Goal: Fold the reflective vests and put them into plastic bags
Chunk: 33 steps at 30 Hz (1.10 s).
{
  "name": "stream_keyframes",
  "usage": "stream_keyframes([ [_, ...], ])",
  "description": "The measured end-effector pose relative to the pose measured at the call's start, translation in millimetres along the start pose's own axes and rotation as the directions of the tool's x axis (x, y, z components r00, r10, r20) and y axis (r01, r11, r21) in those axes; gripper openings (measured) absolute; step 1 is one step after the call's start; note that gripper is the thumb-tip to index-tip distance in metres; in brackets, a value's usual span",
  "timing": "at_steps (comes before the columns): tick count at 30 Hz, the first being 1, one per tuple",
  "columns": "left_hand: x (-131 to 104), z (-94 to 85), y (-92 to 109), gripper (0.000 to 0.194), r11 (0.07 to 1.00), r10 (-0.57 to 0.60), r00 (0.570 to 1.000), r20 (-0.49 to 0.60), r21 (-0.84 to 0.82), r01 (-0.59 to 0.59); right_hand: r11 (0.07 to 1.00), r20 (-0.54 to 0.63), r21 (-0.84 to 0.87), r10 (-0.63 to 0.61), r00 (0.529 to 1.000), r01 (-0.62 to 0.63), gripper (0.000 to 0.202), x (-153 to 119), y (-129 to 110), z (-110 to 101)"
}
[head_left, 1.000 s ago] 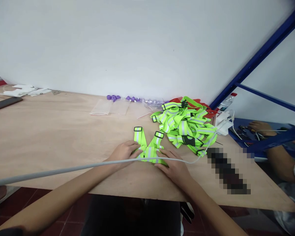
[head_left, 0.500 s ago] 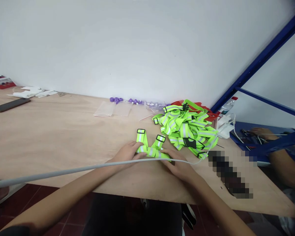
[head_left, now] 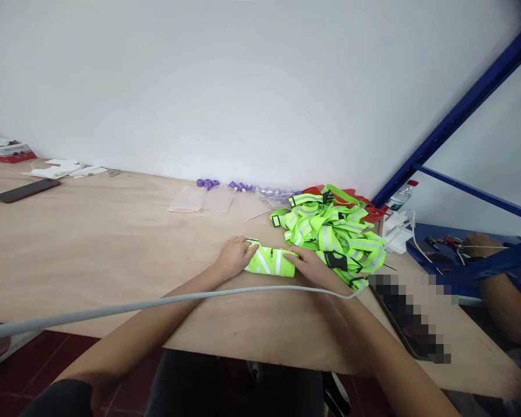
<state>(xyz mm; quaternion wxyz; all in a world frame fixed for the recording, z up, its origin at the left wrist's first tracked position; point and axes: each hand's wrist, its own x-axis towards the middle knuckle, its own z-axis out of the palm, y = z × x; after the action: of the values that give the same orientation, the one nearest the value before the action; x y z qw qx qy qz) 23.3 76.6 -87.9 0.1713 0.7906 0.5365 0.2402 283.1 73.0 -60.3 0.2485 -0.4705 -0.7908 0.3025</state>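
Observation:
A folded neon-green reflective strap (head_left: 270,262) with silver stripes lies flat on the wooden table (head_left: 113,249), in front of me. At its left end my left hand (head_left: 234,256) is closed on the bundle, thumb on top. My right hand (head_left: 310,265) grips the other end, its thumb over the webbing. Only a sliver of black buckle shows at the bundle's upper left edge. Just beyond my right hand rises a heap of similar green straps (head_left: 330,231) with black buckles.
Red straps (head_left: 356,198) lie behind the heap. Clear plastic bags (head_left: 187,198) and purple rolls (head_left: 207,183) are near the wall. A white cable (head_left: 165,300) crosses before my forearms. At right are a blue metal frame (head_left: 460,119), a bottle (head_left: 402,196) and another person's arm (head_left: 506,298).
The strap has become a compact flat bundle; its two buckled ends, which stuck out away from me, are now folded in. Both hands have moved slightly up, to the bundle's ends.

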Motion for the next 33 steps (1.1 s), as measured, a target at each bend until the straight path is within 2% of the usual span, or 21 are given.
stream_keyframes([
  [5, 0, 7.1, -6, 0.038, 1.0, -0.001, 0.996, -0.091, 0.025, 0.004, 1.0, -0.074, 0.015, 0.004, 0.997, -0.003, 0.033, 9, 8, 7],
  [12, 13, 10.3, -9, 0.028, 1.0, 0.014, 0.996, -0.084, 0.012, -0.013, 1.0, -0.15, -0.017, 0.013, 0.989, -0.015, 0.028, 12, 17, 18],
  [18, 22, 10.7, -10, 0.017, 0.999, -0.033, 0.995, -0.092, -0.007, 0.033, 0.999, -0.181, -0.033, 0.014, 0.983, -0.02, 0.027, 18, 29, 21],
  [22, 22, 13.2, -8, 0.024, 0.998, -0.058, 0.994, -0.096, 0.019, 0.06, 0.996, -0.224, -0.083, -0.002, 0.975, -0.017, 0.033, 19, 34, 25],
  [26, 20, 12.9, -6, 0.023, 0.996, -0.062, 0.995, -0.079, 0.054, 0.067, 0.986, -0.251, -0.164, -0.021, 0.968, -0.021, 0.031, 16, 35, 31],
  [33, 23, 14.3, -9, 0.017, 0.999, -0.04, 0.996, -0.079, -0.016, 0.039, 0.979, -0.254, -0.204, -0.025, 0.967, -0.028, 0.029, 13, 29, 35],
])
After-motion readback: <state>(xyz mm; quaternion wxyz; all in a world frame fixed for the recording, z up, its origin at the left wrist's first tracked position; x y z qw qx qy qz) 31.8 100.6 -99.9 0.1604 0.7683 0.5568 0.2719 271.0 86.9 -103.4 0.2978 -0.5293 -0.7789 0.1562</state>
